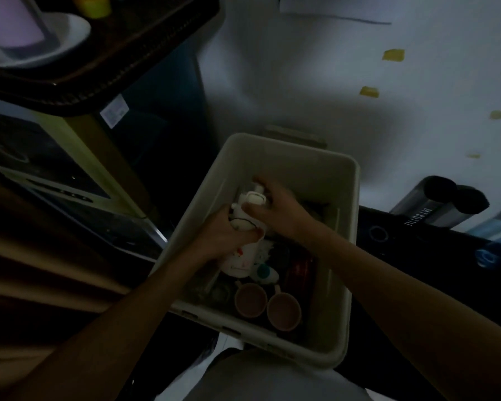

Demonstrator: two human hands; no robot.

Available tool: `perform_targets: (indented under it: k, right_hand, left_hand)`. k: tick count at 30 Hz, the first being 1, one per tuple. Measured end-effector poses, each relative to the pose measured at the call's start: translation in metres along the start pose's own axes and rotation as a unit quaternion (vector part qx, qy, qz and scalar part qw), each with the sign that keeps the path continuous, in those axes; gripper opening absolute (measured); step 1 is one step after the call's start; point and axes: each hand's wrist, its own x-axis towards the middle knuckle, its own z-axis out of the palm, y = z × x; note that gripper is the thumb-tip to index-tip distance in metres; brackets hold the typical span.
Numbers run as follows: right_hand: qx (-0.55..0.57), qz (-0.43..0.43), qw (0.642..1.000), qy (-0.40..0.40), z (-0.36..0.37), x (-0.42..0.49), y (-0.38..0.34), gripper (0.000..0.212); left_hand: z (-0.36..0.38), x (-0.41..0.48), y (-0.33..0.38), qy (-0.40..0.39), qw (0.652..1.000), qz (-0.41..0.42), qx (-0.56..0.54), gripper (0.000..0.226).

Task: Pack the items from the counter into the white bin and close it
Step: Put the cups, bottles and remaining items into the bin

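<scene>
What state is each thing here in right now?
White bin: open, no lid on.
White bottle: held over the bin's contents.
Left hand: grips the bottle's body.
Right hand: grips the bottle's cap.
Brown cups: upright inside the bin.
Clear bottle: lying on its side.

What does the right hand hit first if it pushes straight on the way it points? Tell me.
The white bottle: the right hand grips its top with curled fingers. Past that, the line runs toward the white bin's left wall, though depth is hard to judge here.
</scene>
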Motion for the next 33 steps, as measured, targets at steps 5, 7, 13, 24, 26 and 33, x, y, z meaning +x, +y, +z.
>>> perform_targets:
  k: [5, 7, 13, 24, 26, 33]
  right_hand:
    - [0.006, 0.032, 0.999, -0.011, 0.024, -0.012, 0.014, 0.055]
    - [0.028, 0.035, 0.999, -0.024, 0.033, -0.016, 0.019, 0.054]
    - [0.082, 0.075, 0.992, -0.056, 0.049, -0.025, 0.036, 0.057]
    - [0.104, 0.146, 0.982, -0.061, 0.070, -0.022, 0.064, 0.048]
    - [0.101, 0.144, 0.982, -0.063, 0.072, -0.020, 0.062, 0.047]
    - [0.120, 0.132, 0.983, -0.048, 0.079, -0.022, 0.061, 0.040]
  left_hand:
    - [0.004, -0.006, -0.024, -0.027, 0.998, -0.040, 0.028, 0.046]
    - [0.004, -0.007, -0.034, -0.043, 0.998, -0.020, 0.051, 0.041]
    - [0.006, 0.000, -0.057, -0.107, 0.988, -0.017, 0.111, 0.064]
    - [0.006, -0.009, -0.055, -0.083, 0.976, 0.004, 0.199, 0.078]
    - [0.006, -0.010, -0.055, -0.086, 0.974, 0.011, 0.210, 0.078]
    - [0.007, -0.009, -0.055, -0.071, 0.956, 0.034, 0.282, 0.084]
